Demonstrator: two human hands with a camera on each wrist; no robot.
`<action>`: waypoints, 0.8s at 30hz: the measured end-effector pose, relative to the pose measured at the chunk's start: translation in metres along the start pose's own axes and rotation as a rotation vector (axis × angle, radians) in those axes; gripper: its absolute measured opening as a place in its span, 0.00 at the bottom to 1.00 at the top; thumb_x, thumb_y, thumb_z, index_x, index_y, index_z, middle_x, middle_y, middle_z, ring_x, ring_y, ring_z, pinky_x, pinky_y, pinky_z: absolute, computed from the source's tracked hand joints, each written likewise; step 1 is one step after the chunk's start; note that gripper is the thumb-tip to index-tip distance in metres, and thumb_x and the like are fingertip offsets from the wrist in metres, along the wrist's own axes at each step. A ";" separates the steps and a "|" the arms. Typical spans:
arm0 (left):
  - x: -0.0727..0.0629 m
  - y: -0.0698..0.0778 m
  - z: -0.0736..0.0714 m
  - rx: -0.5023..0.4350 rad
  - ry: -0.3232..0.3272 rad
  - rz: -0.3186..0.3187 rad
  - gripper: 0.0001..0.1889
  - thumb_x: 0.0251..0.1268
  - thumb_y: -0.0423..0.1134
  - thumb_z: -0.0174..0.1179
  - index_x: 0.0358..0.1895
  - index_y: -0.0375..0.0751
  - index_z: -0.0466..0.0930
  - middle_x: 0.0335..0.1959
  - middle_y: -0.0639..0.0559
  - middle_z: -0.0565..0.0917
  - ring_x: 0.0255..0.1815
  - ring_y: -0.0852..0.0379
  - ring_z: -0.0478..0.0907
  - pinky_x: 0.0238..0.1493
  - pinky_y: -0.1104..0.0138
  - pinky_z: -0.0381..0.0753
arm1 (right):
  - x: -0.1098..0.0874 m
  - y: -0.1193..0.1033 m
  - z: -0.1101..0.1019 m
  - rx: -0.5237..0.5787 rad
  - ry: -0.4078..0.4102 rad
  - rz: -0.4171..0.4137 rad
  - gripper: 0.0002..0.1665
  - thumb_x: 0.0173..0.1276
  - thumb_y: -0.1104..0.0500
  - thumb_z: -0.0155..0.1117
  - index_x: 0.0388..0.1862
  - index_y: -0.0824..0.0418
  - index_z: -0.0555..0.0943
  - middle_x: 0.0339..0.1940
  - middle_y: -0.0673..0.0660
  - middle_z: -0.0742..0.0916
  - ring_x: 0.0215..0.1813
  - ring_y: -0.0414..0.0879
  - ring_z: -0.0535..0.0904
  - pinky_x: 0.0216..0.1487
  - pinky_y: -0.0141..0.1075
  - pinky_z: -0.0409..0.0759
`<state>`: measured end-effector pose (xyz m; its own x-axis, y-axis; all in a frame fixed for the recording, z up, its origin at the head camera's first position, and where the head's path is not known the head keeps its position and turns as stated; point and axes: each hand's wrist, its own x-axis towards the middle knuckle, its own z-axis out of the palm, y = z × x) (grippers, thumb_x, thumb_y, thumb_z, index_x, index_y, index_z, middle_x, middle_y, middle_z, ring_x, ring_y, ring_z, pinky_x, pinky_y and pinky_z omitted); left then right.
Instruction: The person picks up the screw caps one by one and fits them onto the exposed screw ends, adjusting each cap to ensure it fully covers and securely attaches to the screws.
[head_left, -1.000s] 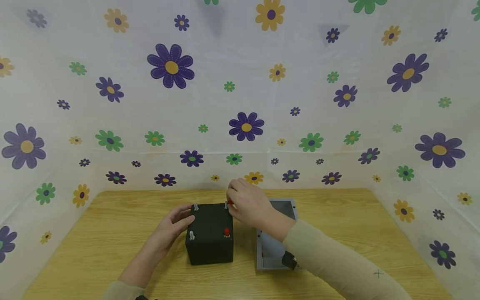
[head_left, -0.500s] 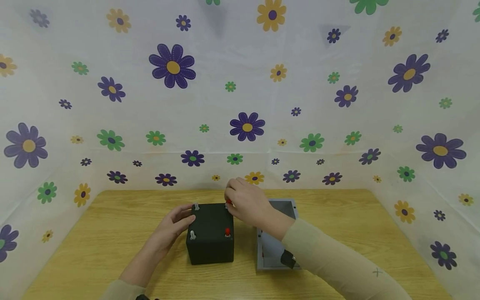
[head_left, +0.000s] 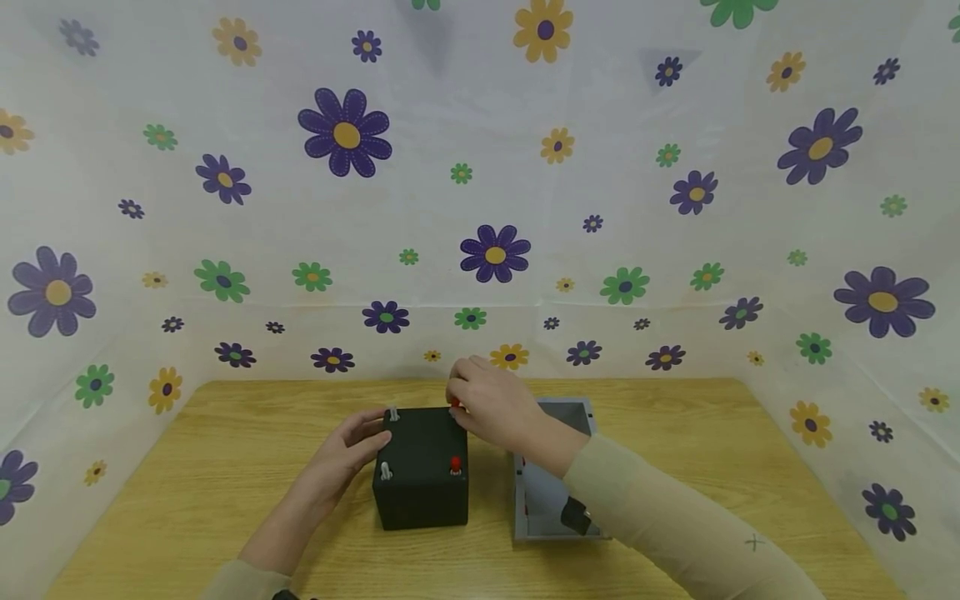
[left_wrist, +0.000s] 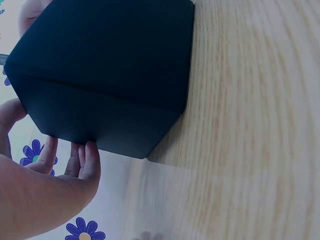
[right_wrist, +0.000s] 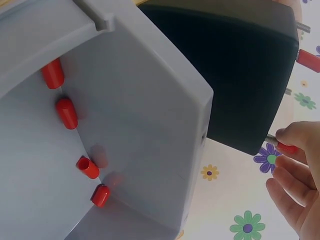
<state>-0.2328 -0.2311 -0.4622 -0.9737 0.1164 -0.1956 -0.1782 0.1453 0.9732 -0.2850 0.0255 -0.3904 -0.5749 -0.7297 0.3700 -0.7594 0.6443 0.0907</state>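
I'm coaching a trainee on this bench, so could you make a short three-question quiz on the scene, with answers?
1. True or false: the right hand pinches a red cap at the black box's far right corner.

2. How many loose red caps show inside the gray bin in the right wrist view?
A) two
B) three
C) four

3. Fill in: the two metal posts nearest the left hand are ____ (capped or bare).

Key: 1. True. 2. C. 3. Bare.
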 end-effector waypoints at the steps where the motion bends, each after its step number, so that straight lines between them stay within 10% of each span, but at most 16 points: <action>1: 0.000 0.000 0.000 0.000 0.000 0.000 0.32 0.82 0.41 0.57 0.82 0.36 0.60 0.79 0.34 0.67 0.70 0.53 0.74 0.65 0.73 0.75 | 0.000 0.000 0.000 0.002 -0.006 0.002 0.04 0.71 0.56 0.76 0.39 0.55 0.89 0.45 0.51 0.87 0.45 0.44 0.81 0.41 0.29 0.85; 24: 0.002 -0.001 -0.001 0.000 0.000 0.000 0.32 0.83 0.41 0.57 0.82 0.36 0.59 0.79 0.34 0.67 0.65 0.59 0.75 0.64 0.74 0.74 | -0.005 0.004 -0.005 0.006 -0.048 0.015 0.09 0.72 0.54 0.76 0.47 0.53 0.87 0.47 0.51 0.86 0.46 0.44 0.80 0.39 0.30 0.84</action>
<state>-0.2344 -0.2318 -0.4630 -0.9737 0.1166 -0.1955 -0.1780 0.1455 0.9732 -0.2842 0.0330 -0.3872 -0.6005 -0.7300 0.3262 -0.7522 0.6542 0.0792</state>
